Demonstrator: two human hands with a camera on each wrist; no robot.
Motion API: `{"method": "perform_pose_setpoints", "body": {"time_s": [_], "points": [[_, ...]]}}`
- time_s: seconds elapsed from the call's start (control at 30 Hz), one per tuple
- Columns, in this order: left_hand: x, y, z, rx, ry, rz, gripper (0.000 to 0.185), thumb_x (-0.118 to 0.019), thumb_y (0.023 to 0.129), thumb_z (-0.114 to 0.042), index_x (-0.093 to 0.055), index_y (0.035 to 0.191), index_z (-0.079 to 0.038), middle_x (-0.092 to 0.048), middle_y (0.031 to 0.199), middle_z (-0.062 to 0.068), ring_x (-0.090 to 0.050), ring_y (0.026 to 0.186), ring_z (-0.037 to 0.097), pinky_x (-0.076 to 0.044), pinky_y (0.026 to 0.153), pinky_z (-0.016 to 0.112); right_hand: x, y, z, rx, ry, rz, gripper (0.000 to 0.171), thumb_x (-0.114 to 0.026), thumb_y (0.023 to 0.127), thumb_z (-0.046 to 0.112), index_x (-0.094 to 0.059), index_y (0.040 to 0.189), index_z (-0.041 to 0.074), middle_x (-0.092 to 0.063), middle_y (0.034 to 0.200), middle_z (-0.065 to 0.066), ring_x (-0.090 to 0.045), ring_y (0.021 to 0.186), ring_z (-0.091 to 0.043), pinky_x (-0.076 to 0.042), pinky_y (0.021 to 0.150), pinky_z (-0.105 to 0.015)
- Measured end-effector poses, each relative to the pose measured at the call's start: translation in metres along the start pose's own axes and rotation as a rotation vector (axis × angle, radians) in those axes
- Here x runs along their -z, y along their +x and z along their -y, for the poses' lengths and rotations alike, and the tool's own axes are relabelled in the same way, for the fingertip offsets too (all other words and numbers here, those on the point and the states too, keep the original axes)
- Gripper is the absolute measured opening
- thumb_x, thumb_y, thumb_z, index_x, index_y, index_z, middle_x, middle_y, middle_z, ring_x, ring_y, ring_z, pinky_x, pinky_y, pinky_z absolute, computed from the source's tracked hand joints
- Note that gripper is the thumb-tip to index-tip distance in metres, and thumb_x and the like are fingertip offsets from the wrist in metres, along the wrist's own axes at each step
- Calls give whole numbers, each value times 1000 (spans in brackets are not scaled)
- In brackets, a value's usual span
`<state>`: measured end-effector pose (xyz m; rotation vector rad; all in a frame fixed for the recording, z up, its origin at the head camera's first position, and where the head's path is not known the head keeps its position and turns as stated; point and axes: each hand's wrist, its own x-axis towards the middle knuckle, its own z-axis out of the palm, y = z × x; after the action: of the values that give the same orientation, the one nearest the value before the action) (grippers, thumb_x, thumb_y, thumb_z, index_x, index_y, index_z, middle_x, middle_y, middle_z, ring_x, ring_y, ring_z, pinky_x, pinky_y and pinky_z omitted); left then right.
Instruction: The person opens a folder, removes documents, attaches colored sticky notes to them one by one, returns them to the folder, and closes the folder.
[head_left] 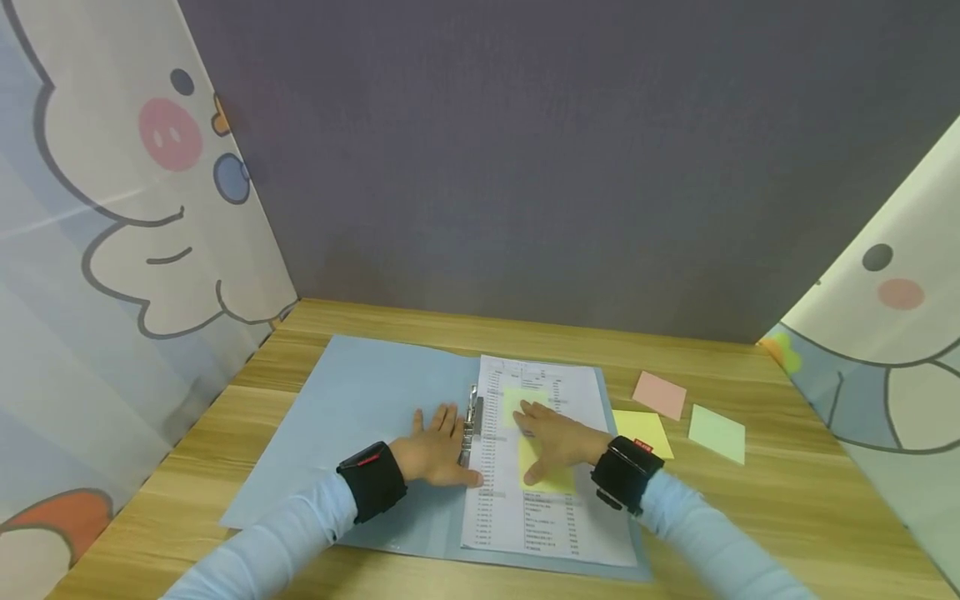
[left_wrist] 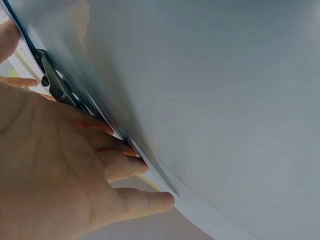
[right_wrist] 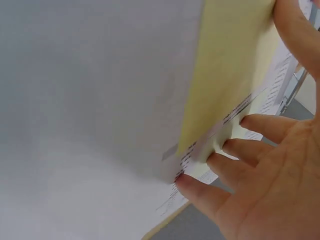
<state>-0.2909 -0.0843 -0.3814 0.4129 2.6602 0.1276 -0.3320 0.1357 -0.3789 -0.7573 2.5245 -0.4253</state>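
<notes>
A light blue folder (head_left: 375,392) lies spread on the wooden table, with printed sheets (head_left: 600,525) on its right half. Beside the metal clip (head_left: 470,417) at the spine, my left hand (head_left: 433,450) rests with fingers extended on the left cover, its thumb reaching over the sheets' left edge. My right hand (head_left: 558,433) lies with spread fingers over the sheets. Under and around it show a yellow sticky note (head_left: 555,481) and a paler yellow-green one (head_left: 521,400), both partly covered. The right wrist view shows the fingertips (right_wrist: 187,182) touching the printed page.
Right of the folder lie a pink note (head_left: 659,395), another yellow note (head_left: 648,429) close to the folder's edge, and a pale green note (head_left: 717,434). A dark grey panel (head_left: 525,167) rises behind the table, with cartoon-printed curtains (head_left: 172,250) at both sides.
</notes>
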Motion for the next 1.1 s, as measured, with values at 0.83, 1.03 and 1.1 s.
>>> {"method": "perform_pose_setpoints", "body": {"time_s": [0.83,1.03,1.1], "points": [[32,72,34,-51,-737,-285,31,-59,85,-11,-61,112,3,-67,96,11,-63,80,17,-49,69,29,1,5,9,-40,-67,22,104,-81,58,40,-31,142,6,-17,152,-14,-16,140,-33,-22,107,-56],[33,74,29,-102,-623,-395,12,-61,85,-10,-63,95,-4,-62,83,5,-57,72,13,-44,60,25,1,7,10,-50,-110,24,106,-81,57,43,-30,143,6,-17,152,-14,-17,139,-33,-23,108,-53],[34,69,28,-135,-579,-433,7,-63,84,-10,-63,89,-6,-61,79,3,-55,70,12,-43,59,24,0,8,9,-53,-120,25,106,-80,57,43,-30,143,6,-17,152,-13,-17,139,-33,-23,108,-52]]}}
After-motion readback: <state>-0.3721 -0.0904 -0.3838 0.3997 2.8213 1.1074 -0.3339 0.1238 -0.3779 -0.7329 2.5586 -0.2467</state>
